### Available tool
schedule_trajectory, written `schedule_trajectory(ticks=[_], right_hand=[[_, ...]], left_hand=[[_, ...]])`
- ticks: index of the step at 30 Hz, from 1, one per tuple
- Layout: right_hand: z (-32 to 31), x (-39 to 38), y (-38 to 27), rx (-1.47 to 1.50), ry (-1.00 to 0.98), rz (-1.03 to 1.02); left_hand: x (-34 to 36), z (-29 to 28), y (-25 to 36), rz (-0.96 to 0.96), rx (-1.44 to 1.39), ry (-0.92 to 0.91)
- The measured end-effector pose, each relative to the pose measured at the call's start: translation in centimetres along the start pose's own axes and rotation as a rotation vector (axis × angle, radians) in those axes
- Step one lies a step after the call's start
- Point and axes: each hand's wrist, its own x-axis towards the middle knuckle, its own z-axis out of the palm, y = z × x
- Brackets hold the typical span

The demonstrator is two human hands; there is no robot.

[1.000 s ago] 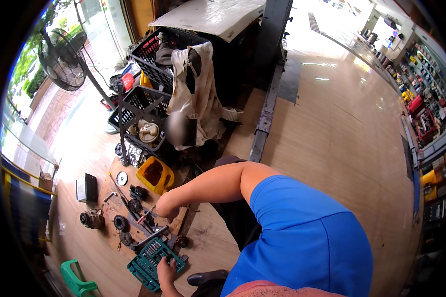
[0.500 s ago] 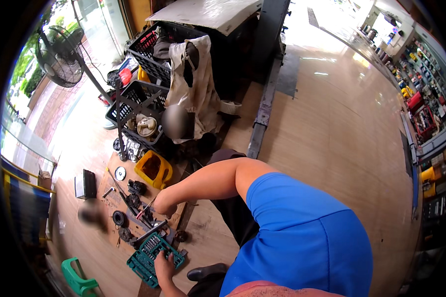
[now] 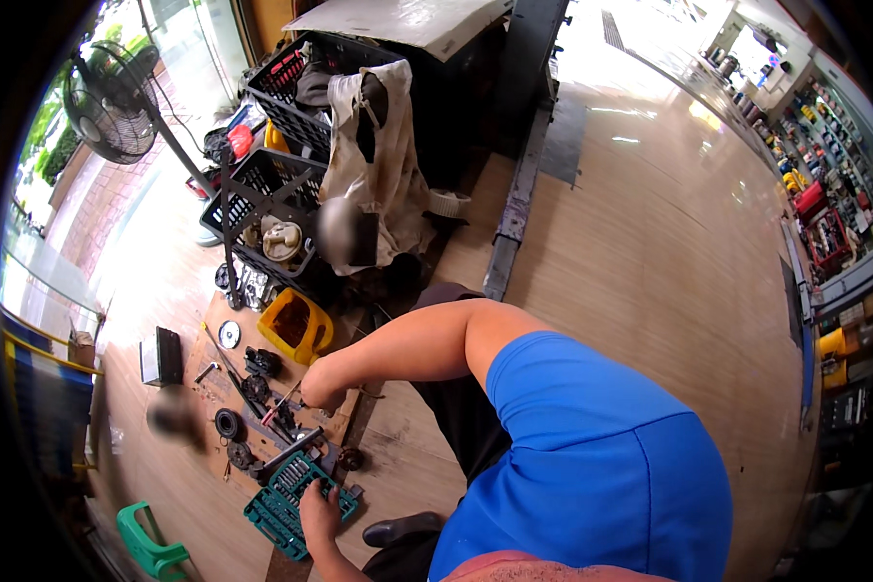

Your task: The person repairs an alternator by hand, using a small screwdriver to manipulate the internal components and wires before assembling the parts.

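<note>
The pale tiled floor (image 3: 650, 242) spreads widest, running from noon round to four o'clock. The person's blue shirt (image 3: 601, 436) fills five o'clock. At ten o'clock sits a black plastic crate (image 3: 306, 112), with another crate (image 3: 262, 184) below it holding parts. A brown board (image 3: 247, 328) lies on the floor at eight o'clock, with dark metal parts scattered over it. An open green tool case (image 3: 274, 514) lies at seven o'clock, by the board's lower end, with rows of small silver pieces inside. At the board's one o'clock edge stands a cut-open yellow container (image 3: 312, 341). The left hand (image 3: 320, 509) is over the case's three o'clock side; I cannot tell whether its fingers are pinching anything. The right hand (image 3: 322, 385), at eight o'clock, has curled fingers, mostly turned from view. Just beside it, toward its eight o'clock, shows a thin rod (image 3: 279, 403); whether the fingers grip it, I cannot tell.
</note>
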Motion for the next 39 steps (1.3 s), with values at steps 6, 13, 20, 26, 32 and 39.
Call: schedule_trajectory(ticks=[6, 13, 20, 26, 32, 39], right_hand=[[0.1, 0.2, 0.1, -0.005, -0.029, 0.02], [0.1, 0.1, 0.2, -0.029, 0.013, -0.003], [-1.4, -0.9, -0.9, -0.003, -0.053, 0.009], [-1.3, -0.7, -1.0, -0.04, -0.055, 0.001], [-1.3, -0.8, -1.0, -0.017, -0.053, 0.017], [-1.3, -0.5, -1.1, -0.016, -0.054, 0.026]], left_hand=[[0.2, 0.2, 0.2, -0.037, -0.014, -0.035], [0.2, 0.2, 0.0, -0.051, -0.03, -0.053], [-0.2, 0.7, -0.8, -0.021, -0.026, -0.03], [-0.3, 0.6, -0.6, -0.004, -0.019, -0.015], [-0.3, 0.3, -0.1, -0.031, -0.022, -0.033], [-0.5, 0.3, 0.0, -0.057, -0.016, -0.047]])
